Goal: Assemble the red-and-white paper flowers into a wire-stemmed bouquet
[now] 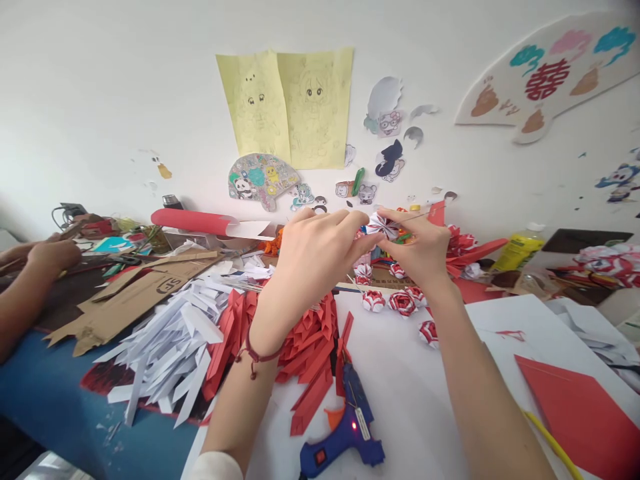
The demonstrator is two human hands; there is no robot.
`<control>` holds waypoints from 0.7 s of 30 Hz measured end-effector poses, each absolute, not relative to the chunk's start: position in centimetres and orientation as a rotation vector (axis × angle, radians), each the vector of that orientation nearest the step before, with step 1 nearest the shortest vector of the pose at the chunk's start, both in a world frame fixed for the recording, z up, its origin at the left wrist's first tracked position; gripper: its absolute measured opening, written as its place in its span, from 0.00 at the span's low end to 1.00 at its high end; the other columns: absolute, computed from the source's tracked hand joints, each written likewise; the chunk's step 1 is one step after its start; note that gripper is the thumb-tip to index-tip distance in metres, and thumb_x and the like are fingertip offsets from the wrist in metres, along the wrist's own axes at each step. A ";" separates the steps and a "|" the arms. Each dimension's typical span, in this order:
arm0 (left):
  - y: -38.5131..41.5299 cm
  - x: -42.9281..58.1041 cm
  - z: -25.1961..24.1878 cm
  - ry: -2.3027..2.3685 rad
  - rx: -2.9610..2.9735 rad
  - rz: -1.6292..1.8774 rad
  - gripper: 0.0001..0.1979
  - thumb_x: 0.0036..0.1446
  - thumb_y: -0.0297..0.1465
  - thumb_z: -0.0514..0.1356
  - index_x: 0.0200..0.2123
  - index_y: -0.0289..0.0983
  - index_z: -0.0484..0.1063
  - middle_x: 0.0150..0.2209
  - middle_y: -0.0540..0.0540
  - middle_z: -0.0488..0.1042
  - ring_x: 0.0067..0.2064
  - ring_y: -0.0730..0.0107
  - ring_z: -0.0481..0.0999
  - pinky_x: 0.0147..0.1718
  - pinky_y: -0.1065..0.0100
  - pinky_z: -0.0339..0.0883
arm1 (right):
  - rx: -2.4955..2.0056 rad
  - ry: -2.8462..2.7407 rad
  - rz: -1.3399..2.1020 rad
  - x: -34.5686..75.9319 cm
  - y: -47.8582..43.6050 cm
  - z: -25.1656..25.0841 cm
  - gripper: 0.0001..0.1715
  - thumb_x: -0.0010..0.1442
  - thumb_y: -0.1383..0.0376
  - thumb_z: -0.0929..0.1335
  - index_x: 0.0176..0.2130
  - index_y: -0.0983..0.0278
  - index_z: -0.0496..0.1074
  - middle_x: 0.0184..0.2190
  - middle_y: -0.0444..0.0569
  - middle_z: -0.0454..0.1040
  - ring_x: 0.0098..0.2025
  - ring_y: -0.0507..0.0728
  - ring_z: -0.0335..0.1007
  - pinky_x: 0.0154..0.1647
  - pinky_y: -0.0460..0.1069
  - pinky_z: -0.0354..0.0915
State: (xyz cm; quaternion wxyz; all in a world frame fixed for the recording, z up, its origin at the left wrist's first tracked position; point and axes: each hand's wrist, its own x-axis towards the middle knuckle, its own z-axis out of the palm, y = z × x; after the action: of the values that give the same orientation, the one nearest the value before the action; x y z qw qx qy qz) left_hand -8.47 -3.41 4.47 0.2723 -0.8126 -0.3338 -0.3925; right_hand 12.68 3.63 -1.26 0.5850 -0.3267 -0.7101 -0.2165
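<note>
Both hands are raised over the table's middle, holding a folded white paper flower (382,227) with thin dark red lines. My left hand (325,250), with a dark red cord bracelet at the wrist, has its fingers closed on the flower's left side. My right hand (417,243) pinches its right side between thumb and fingers. A thin stick or wire runs up and right from there. Below lie red-and-white paper flowers (403,303) and folded red paper strips (313,347). A blue glue gun (345,427) with a lit red light rests in front.
Folded white strips (170,340) and torn cardboard (145,290) lie left. Another person's hands (53,257) are at the far left. Red paper (580,407), a yellow bottle (520,247) and a dark tablet-like panel (585,244) are at right. Behind is a decorated wall.
</note>
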 end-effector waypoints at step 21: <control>-2.6 -8.4 4.2 -1.067 -2.274 -0.807 0.13 0.70 0.35 0.54 0.38 0.38 0.77 0.28 0.48 0.80 0.29 0.66 0.77 0.32 0.66 0.58 | -0.827 -1.527 -0.493 14.5 7.5 -5.6 0.22 0.56 0.65 0.74 0.51 0.62 0.77 0.49 0.48 0.79 0.50 0.58 0.76 0.55 0.54 0.71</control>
State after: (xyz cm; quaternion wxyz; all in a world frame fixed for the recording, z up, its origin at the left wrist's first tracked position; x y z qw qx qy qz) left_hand -8.40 -2.57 4.23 0.2487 -0.8348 -0.3918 -0.2963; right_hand 14.50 7.46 -5.59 0.6194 -0.3597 -0.6640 -0.2146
